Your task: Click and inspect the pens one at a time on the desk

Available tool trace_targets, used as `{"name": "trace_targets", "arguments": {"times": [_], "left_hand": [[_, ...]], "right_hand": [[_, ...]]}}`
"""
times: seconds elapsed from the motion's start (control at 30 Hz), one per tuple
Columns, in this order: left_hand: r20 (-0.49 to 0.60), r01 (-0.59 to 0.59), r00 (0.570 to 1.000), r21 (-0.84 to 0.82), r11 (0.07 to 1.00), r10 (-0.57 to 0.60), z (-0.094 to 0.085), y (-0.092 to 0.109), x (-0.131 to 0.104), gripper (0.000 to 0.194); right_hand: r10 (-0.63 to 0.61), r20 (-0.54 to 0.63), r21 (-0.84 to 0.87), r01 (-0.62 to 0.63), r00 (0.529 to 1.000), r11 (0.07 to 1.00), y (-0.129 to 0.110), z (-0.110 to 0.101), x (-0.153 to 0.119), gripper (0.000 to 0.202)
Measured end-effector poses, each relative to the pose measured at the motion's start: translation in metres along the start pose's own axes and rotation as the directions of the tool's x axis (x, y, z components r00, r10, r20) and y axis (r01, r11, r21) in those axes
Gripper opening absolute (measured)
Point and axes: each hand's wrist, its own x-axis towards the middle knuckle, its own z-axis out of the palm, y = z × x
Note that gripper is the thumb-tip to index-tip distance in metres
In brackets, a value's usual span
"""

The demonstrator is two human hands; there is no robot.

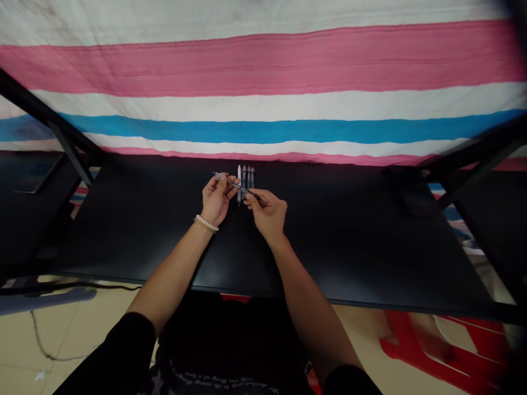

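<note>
Between my two hands a slim pen (237,186) is held at a slant, its clear end up to the left and its dark end down to the right. My left hand (218,198) pinches it near the clear end, a braided bracelet round that wrist. The fingers of my right hand (267,213) close on the darker end. Just behind the held pen, several pens (248,174) lie side by side on the black table (164,219). A white pen (239,171) is leftmost in that row, partly covered by the held one.
A striped cloth sheet (263,66) hangs along the table's far edge. Black metal frame bars (69,148) stand at both sides. On the right of the table lies a dark flat object (414,195), hard to make out. A red plastic stool (432,351) is on the floor at lower right.
</note>
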Motion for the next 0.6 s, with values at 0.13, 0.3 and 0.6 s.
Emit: {"name": "trace_targets", "arguments": {"times": [0.13, 0.3, 0.6], "left_hand": [[0.001, -0.016, 1.0, 0.001, 1.0, 0.016, -0.0019, 0.0006, 0.0029, 0.015], [-0.009, -0.027, 1.0, -0.011, 1.0, 0.026, -0.0039, 0.0013, 0.0041, 0.019], [0.003, -0.042, 0.999, -0.008, 0.999, 0.042, -0.0047, 0.0023, 0.0028, 0.017]], "right_hand": [[-0.018, 0.041, 0.034, 0.017, 0.999, 0.999, -0.0007, -0.0023, 0.0025, 0.032], [-0.013, 0.057, 0.007, 0.012, 0.998, 1.0, -0.0033, -0.0057, 0.0042, 0.031], [0.054, 0.084, 0.008, -0.055, 0.995, 0.998, -0.0024, -0.0067, 0.0034, 0.038]]}}
